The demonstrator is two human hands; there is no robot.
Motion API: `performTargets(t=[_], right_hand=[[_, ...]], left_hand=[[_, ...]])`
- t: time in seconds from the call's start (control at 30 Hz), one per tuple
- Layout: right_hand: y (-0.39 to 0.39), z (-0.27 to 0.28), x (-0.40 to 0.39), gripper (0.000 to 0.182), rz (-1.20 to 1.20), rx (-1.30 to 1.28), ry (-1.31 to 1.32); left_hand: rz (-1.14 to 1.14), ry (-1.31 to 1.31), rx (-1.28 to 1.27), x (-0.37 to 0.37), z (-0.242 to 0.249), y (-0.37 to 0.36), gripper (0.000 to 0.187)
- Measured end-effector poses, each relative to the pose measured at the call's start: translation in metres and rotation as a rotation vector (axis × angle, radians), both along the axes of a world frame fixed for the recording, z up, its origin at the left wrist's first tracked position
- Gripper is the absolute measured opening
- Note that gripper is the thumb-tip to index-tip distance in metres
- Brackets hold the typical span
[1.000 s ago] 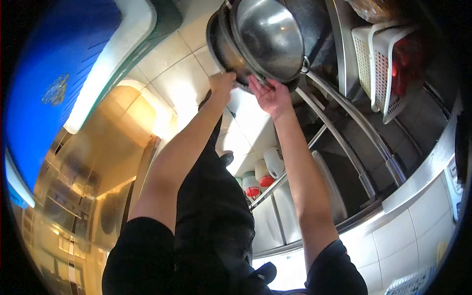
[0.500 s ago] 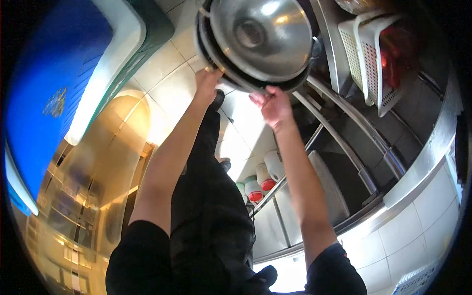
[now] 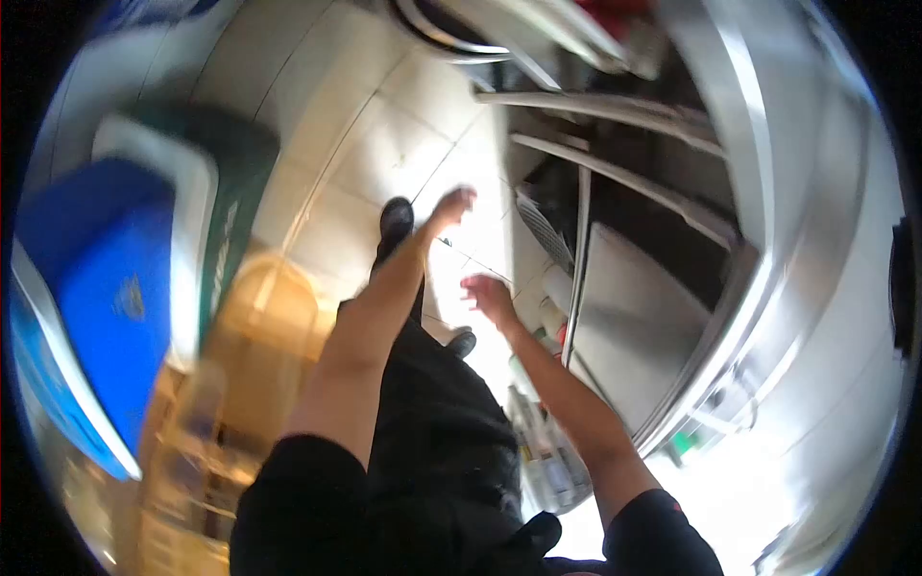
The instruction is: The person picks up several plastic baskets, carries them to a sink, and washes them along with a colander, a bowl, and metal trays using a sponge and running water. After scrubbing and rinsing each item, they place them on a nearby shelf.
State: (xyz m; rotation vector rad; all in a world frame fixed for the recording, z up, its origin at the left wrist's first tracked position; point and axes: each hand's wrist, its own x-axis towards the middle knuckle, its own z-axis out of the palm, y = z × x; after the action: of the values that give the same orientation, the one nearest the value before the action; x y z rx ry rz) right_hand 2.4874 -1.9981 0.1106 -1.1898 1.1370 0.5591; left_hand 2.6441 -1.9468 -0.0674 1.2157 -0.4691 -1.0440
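Note:
Both hands hang in the air over the tiled floor point(image 3: 413, 125), apart from each other. My left hand point(image 3: 453, 205) is above the floor near my black shoe point(image 3: 396, 219); its fingers are blurred and look curled. Lower and to the right, my right hand point(image 3: 489, 295) has its fingers bent toward the left, also smeared by motion. I see no object in either hand. At the top edge, round metal bowls point(image 3: 447, 29) show only in part, away from both hands.
Blue bins point(image 3: 115, 278) with pale rims stand at the left beside a dark green one point(image 3: 235, 211). On the right are a metal rack point(image 3: 624, 168) and a grey panel point(image 3: 639, 317) under a steel counter point(image 3: 759, 192). Bottles point(image 3: 552, 466) stand low near the centre.
My hands have come away from the stacked bowls, which now sit at the top edge. The view has shifted, with the bins and rack lower in it.

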Motion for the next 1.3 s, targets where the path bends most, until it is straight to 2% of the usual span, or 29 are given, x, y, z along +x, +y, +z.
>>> performTargets(t=[0.03,0.07,0.1,0.13,0.17,0.2,0.23,0.3,0.33,0.43,0.5,0.53,0.57,0.6,0.63,0.67,0.73,0.8,0.83,0.9,0.93,1.0,1.03,1.1,1.17,1.23,1.3], right_hand=[[0.012,0.017,-0.029,0.018,0.259,-0.218,0.044],[0.030,0.040,-0.051,0.017,0.291,-0.384,0.064],[0.042,0.054,-0.084,0.019,0.259,-0.410,0.137],[0.052,0.069,-0.120,0.018,0.470,-0.663,-0.094],[0.055,0.100,-0.132,0.015,0.161,-0.441,0.035],[0.068,0.112,-0.163,0.015,0.328,-0.751,-0.050],[0.075,0.117,-0.192,0.017,0.544,-1.051,-0.106],[0.070,0.177,-0.204,0.022,-0.139,-0.707,-0.049],[0.066,0.201,-0.217,0.026,-0.292,-0.638,-0.130],[0.088,0.222,-0.273,0.021,-0.479,-0.579,-0.270],[0.060,0.292,-0.310,0.019,-0.418,-0.334,-0.381],[0.048,0.311,-0.344,0.019,-0.316,-0.261,-0.481],[0.034,0.338,-0.390,0.020,-0.282,-0.334,-0.605],[0.010,0.386,-0.437,0.023,-0.363,-0.322,-0.606],[-0.007,0.437,-0.489,0.024,-0.552,-0.516,-0.625],[-0.024,0.487,-0.543,0.021,-0.610,-0.814,-0.552],[-0.028,0.531,-0.669,0.022,-0.704,-1.366,-0.163],[-0.026,0.535,-0.793,0.022,-0.713,-1.684,0.342],[-0.025,0.523,-0.853,0.023,-0.686,-1.727,0.571],[-0.021,0.485,-0.959,0.024,-0.630,-1.646,0.927],[-0.021,0.463,-1.002,0.024,-0.602,-1.569,1.024],[-0.017,0.417,-1.064,0.025,-0.587,-1.400,1.123],[-0.013,0.396,-1.087,0.025,-0.592,-1.336,1.145],[-0.010,0.375,-1.111,0.026,-0.585,-1.289,1.160],[-0.009,0.364,-1.121,0.027,-0.596,-1.278,1.156],[-0.003,0.357,-1.128,0.028,-0.633,-1.266,1.145],[0.000,0.357,-1.131,0.029,-0.661,-1.274,1.157]], left_hand=[[-0.250,0.440,0.225,-0.035,0.036,0.002,0.030],[-0.378,0.474,0.262,-0.076,0.072,-0.004,0.028],[-0.545,0.479,0.403,-0.092,0.160,-0.014,0.029],[-0.637,0.504,0.243,-0.125,0.211,-0.019,0.029],[-0.723,0.553,0.100,-0.154,0.249,-0.022,0.028],[-0.893,0.552,0.078,-0.182,0.285,-0.025,0.028],[-0.902,0.562,-0.041,-0.209,0.319,-0.030,0.027],[-0.933,0.524,-0.190,-0.235,0.397,-0.041,0.022],[-0.984,0.522,-0.260,-0.247,0.427,-0.054,0.021],[-1.067,0.350,-0.511,-0.291,0.491,-0.096,0.017],[-1.154,0.279,-0.520,-0.333,0.533,-0.144,0.017],[-1.163,0.209,-0.476,-0.360,0.539,-0.163,0.017],[-1.159,0.135,-0.437,-0.396,0.542,-0.185,0.017],[-1.184,0.051,-0.426,-0.427,0.544,-0.209,0.018],[-1.206,-0.038,-0.405,-0.462,0.537,-0.234,0.019],[-1.252,-0.096,-0.281,-0.500,0.520,-0.255,0.020],[-1.345,-0.174,-0.029,-0.570,0.474,-0.281,0.024],[-1.413,-0.291,0.272,-0.629,0.409,-0.289,0.028],[-1.419,-0.383,0.451,-0.651,0.370,-0.290,0.030],[-1.423,-0.515,0.659,-0.681,0.301,-0.288,0.034],[-1.430,-0.532,0.661,-0.701,0.289,-0.283,0.034],[-1.266,-0.620,0.704,-0.718,0.272,-0.272,0.044],[-1.266,-0.646,0.702,-0.723,0.255,-0.277,0.044],[-1.105,-1.038,0.305,-0.744,0.224,-0.293,0.053],[-1.057,-1.424,-0.366,-0.762,0.218,-0.325,0.058],[-1.076,-1.202,-0.328,-0.814,0.276,-0.341,0.061],[-1.156,-1.271,-0.368,-0.854,0.289,-0.376,0.065]])
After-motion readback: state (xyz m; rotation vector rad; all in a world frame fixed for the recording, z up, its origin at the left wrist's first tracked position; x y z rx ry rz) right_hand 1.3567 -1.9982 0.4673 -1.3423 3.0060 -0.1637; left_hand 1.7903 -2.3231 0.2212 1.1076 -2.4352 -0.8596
